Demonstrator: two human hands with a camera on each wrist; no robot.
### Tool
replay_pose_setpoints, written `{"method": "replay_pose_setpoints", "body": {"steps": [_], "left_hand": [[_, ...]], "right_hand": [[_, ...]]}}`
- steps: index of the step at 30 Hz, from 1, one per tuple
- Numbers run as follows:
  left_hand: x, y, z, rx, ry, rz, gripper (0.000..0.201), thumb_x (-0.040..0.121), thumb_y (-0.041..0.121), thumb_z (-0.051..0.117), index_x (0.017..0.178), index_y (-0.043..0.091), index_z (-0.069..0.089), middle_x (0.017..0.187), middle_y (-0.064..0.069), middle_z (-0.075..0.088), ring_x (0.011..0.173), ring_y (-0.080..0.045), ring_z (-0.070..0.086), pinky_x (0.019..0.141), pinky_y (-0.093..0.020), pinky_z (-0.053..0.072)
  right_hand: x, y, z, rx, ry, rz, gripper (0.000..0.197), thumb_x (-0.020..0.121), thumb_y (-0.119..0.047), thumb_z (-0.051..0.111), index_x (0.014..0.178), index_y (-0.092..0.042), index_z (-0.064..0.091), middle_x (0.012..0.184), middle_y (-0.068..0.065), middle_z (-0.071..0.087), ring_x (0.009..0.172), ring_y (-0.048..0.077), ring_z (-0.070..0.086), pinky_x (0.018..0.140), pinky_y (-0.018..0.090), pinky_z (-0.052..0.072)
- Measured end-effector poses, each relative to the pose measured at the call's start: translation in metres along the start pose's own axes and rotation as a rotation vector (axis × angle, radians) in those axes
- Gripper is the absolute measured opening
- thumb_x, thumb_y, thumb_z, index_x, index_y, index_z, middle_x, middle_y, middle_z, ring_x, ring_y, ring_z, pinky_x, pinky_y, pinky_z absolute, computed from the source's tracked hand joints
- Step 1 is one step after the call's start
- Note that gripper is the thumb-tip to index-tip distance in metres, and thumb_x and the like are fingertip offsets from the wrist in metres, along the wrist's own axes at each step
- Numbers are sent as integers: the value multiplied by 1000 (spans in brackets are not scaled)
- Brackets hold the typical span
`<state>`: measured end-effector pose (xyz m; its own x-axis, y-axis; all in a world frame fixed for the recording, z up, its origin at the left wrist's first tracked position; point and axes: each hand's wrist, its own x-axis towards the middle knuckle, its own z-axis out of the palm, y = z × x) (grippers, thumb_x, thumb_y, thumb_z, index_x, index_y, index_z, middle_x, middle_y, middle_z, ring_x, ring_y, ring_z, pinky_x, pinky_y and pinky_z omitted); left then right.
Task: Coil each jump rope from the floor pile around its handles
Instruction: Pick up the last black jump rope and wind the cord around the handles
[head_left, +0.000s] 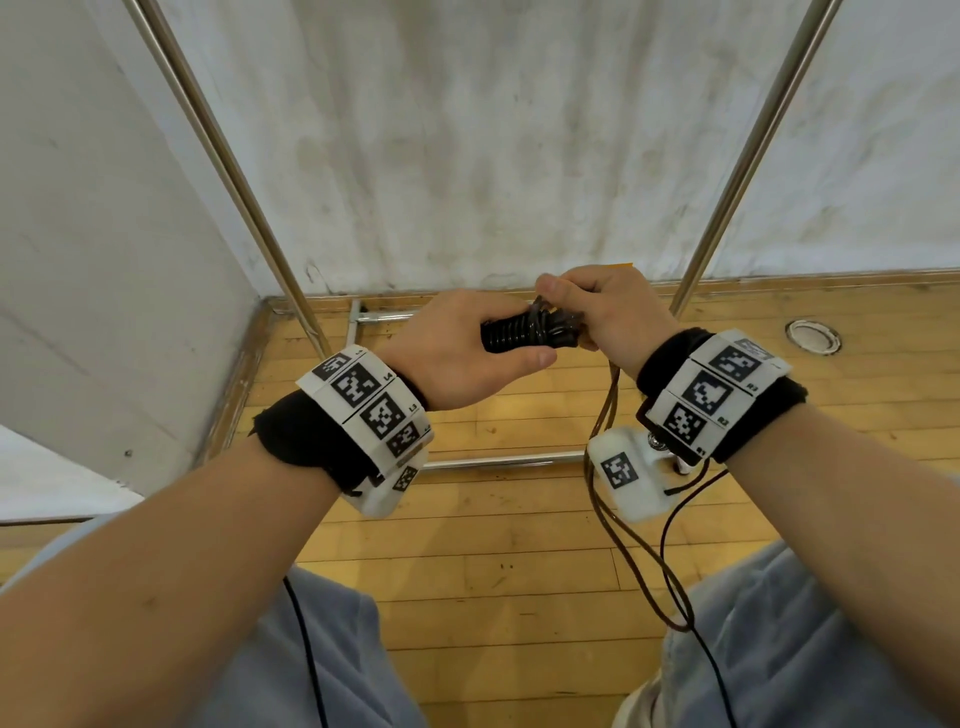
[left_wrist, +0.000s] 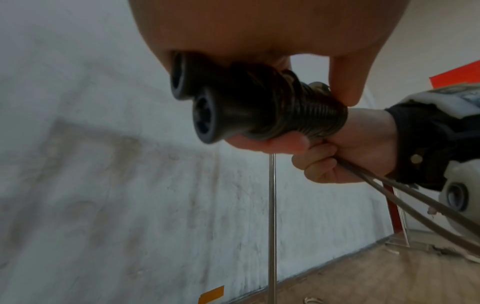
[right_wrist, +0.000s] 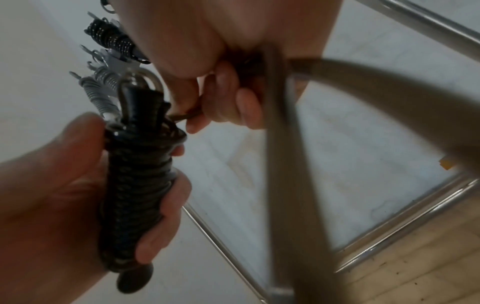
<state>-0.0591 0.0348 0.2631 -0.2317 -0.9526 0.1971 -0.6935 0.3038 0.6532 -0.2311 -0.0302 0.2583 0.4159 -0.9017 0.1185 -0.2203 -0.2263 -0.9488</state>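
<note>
My left hand (head_left: 467, 348) grips two black jump rope handles (head_left: 524, 332) held side by side, with dark rope coiled tightly round them. Their round end caps (left_wrist: 205, 121) show in the left wrist view, the coils (right_wrist: 137, 181) in the right wrist view. My right hand (head_left: 597, 312) pinches the brown rope (right_wrist: 184, 117) at the handles' swivel end, fingers curled round it. A loose loop of rope (head_left: 623, 551) hangs from that hand down between my knees.
A metal rack frame (head_left: 234, 171) with slanted poles stands ahead against the white wall (head_left: 493, 130); its base bar (head_left: 498, 460) lies on the wooden floor (head_left: 467, 545). Other coiled ropes (right_wrist: 109, 39) hang above. A floor socket (head_left: 813, 336) sits at right.
</note>
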Motion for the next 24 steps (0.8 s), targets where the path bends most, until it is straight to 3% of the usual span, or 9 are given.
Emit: {"method": "replay_pose_setpoints", "body": {"steps": [3,6,8,11,14,18,22,24], "left_hand": [[-1,5,-3,-107,15,-27,21,83,44,67,99,31,70,72,8,66,55,-5,58,52,-19,47],[-1,11,-6,-250,46,-70,17,80,39,69,91,26,70,67,-2,66,52,-16,62,50,-30,52],[1,14,-5,-325,80,-103,20,80,39,68,91,23,67,67,-3,68,52,-17,64,47,-25,49],[4,14,-3,-406,110,-153,11,89,29,65,92,19,60,73,-7,69,55,-18,65,47,-21,46],[9,11,-6,-477,118,-204,16,92,28,60,100,14,55,78,-8,69,57,-19,65,48,-24,47],[15,9,-6,-379,150,-230,27,95,35,55,113,16,49,82,-5,68,58,-14,66,52,-27,50],[17,6,-5,-240,195,-222,26,95,40,53,110,19,52,77,0,68,54,-7,65,50,-26,52],[17,5,-3,-232,213,-232,24,94,39,54,107,19,51,76,0,68,54,-7,65,48,-21,50]], "right_hand": [[1,-1,3,58,-16,19,36,89,-40,59,66,-13,64,50,-2,45,43,12,36,41,20,33],[2,-1,7,155,-35,46,36,91,-36,57,61,-18,63,53,0,44,43,12,35,40,21,32],[2,-1,10,228,-31,60,38,95,-24,52,59,-23,65,52,-1,42,41,10,33,39,20,30],[3,-2,14,286,-16,62,38,96,-8,42,69,-22,64,45,-9,39,39,9,30,39,22,27],[0,-2,21,295,-6,67,32,99,-10,38,76,-21,58,45,-11,41,41,9,31,40,22,26],[-11,-1,33,24,-44,15,28,100,-13,36,78,-19,51,56,-3,44,44,10,37,44,25,32],[-16,3,38,-193,-96,22,23,100,-15,35,84,-21,50,61,-2,49,50,8,46,46,13,37],[-15,6,39,-271,-104,43,16,100,-16,36,94,-18,51,67,-4,50,61,14,50,55,19,43]]}}
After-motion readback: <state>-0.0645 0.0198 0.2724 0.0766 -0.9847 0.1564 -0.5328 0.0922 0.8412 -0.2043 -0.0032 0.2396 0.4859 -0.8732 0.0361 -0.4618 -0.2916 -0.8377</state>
